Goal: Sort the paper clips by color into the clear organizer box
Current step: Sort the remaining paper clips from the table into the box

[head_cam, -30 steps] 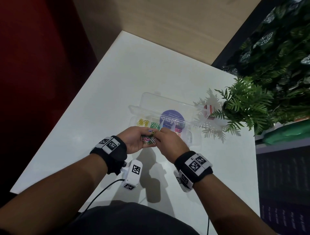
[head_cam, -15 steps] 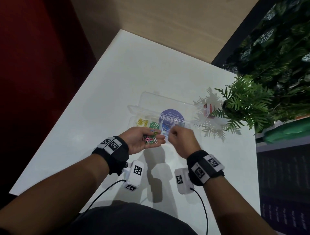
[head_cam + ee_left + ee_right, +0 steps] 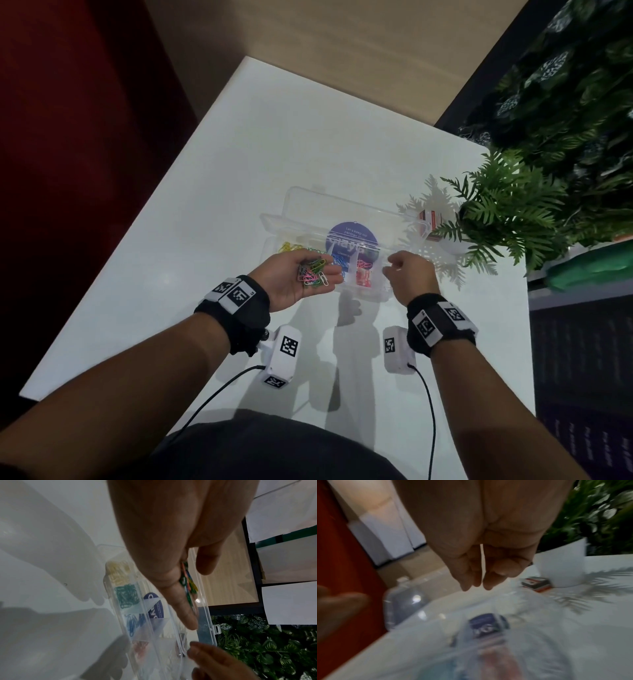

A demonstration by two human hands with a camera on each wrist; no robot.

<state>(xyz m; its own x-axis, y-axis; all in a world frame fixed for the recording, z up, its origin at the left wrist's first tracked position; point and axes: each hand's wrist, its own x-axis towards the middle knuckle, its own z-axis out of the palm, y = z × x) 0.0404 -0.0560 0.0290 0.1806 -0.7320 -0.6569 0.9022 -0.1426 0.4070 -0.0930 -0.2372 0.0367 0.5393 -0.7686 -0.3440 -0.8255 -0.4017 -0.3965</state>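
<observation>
My left hand (image 3: 325, 270) lies palm up just in front of the clear organizer box (image 3: 387, 291), fingers relaxed, carrying a heap of mixed paper clips (image 3: 312, 274). In the left wrist view those clips (image 3: 187, 580) show between thumb and fingers. My right hand (image 3: 387, 272) hovers over the box's right end, fingertips (image 3: 488, 585) pinching a thin white paper clip (image 3: 482, 561). The compartments hold yellow clips (image 3: 289, 246), green clips (image 3: 126, 596), blue clips (image 3: 135, 623) and pink-red clips (image 3: 363, 274). The lid (image 3: 308, 202) stands open behind, with a purple sticker (image 3: 352, 236).
A potted fern (image 3: 507, 212) in a white pot (image 3: 563, 566) stands at the table's right edge, with a small red and white box (image 3: 428, 221) beside it. The white table (image 3: 205, 222) spreads left and beyond the organizer. Cables hang from both wrists.
My right hand left the heap in my left palm and travelled right over the box's right end. The left hand stayed in place, its clips now uncovered.
</observation>
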